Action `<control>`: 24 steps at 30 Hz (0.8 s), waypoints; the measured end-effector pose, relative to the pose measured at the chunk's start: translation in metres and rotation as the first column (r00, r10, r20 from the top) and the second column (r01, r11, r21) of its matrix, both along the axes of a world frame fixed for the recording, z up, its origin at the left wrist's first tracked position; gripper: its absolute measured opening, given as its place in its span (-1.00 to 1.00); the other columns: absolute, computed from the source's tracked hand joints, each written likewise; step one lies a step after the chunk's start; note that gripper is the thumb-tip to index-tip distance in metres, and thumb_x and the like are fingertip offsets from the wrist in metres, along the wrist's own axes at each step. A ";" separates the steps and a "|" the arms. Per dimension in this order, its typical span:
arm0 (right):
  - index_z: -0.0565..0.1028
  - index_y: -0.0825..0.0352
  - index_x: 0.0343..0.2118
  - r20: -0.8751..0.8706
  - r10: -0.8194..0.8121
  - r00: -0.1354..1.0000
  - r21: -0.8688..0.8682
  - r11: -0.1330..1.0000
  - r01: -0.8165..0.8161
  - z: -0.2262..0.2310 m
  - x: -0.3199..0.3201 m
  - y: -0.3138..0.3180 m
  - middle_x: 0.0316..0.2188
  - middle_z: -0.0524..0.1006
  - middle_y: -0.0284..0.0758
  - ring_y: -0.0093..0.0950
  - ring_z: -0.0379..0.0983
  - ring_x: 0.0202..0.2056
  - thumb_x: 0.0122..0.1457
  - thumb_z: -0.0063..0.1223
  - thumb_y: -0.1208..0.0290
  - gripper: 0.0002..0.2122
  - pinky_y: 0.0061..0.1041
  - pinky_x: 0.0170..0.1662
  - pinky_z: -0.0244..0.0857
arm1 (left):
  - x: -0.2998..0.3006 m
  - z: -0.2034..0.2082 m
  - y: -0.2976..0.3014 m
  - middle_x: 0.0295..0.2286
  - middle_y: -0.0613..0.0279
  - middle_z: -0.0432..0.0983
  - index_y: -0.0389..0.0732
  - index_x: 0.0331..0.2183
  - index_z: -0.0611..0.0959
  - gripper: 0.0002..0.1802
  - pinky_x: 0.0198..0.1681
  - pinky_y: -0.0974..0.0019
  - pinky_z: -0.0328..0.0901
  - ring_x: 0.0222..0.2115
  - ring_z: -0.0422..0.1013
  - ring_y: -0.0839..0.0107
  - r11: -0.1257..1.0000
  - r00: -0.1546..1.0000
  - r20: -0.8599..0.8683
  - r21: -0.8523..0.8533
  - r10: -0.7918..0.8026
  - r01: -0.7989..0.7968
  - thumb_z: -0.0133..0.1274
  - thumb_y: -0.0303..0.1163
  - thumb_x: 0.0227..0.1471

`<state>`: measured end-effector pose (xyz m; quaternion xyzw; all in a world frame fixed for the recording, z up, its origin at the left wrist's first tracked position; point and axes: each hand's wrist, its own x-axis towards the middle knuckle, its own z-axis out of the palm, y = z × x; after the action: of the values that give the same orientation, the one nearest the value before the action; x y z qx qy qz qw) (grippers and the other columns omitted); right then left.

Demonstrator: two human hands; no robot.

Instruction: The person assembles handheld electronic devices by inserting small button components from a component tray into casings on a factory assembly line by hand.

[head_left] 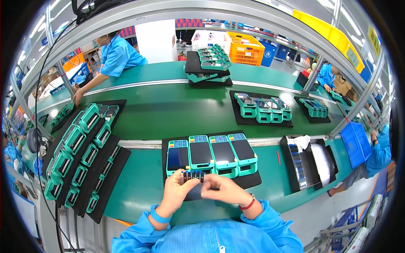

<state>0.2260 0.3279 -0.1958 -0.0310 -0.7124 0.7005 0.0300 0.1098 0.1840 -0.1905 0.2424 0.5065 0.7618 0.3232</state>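
Note:
My left hand [180, 187] is closed around a short row of small dark parts [194, 176] with coloured tips. Beside its right end, my right hand [223, 189] is curled with thumb and forefinger close together; what they pinch, if anything, is too small to make out. Just beyond both hands, a black foam mat [249, 181] carries several green-framed card payment terminals [201, 151], their screens and keypads facing up. The left hand partly covers the near end of the leftmost terminal.
Stacked black mats of green terminals [74, 139] stand at my left. At right sit a black box [293, 162] with a row of small blue parts and a blue bin [355, 144]. Across the green conveyor [147, 110] are more loaded mats [263, 122]; a co-worker [118, 55] reaches in at far left.

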 end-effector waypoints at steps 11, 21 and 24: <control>0.50 0.34 -0.31 -0.227 -0.268 0.936 0.366 0.867 0.337 0.030 0.006 0.015 -0.24 0.51 -0.31 -0.45 0.41 -0.09 -0.01 0.21 0.53 -0.82 -0.47 -0.04 0.29 | -0.003 -0.008 0.002 -0.66 0.32 0.28 -0.33 -0.59 0.54 -0.78 -0.54 0.40 0.08 -0.60 0.20 0.56 0.987 0.910 -0.414 -0.156 -0.026 -0.042 0.20 -0.41 -0.08; 0.45 0.26 -0.50 -0.641 -0.395 0.658 0.592 0.291 0.752 0.007 0.022 0.046 -0.19 0.44 -0.29 -0.08 0.23 0.07 -0.10 0.17 0.56 -0.88 -0.18 0.05 0.14 | 0.003 -0.016 0.003 -0.65 0.21 0.42 -0.30 -0.52 0.54 -0.74 -0.53 0.27 0.22 -0.63 0.34 0.33 0.920 0.797 -0.584 -0.380 -0.155 -0.100 -0.02 -0.31 0.10; 0.47 0.26 -0.48 -0.635 -0.435 0.639 0.563 0.306 0.768 -0.024 0.015 0.053 -0.17 0.44 -0.30 -0.10 0.21 0.10 -0.08 0.18 0.53 -0.89 -0.12 0.10 0.08 | 0.016 -0.015 0.015 -0.53 0.21 0.48 -0.24 -0.51 0.57 -0.79 -0.36 0.16 0.25 -0.46 0.38 0.16 0.930 0.565 -0.793 -0.349 -0.229 -0.113 0.04 -0.31 0.02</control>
<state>0.2405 0.3808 -0.2202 -0.1532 -0.8567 0.2260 0.4376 0.1256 0.1990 -0.2053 0.5214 0.7206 0.4426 0.1140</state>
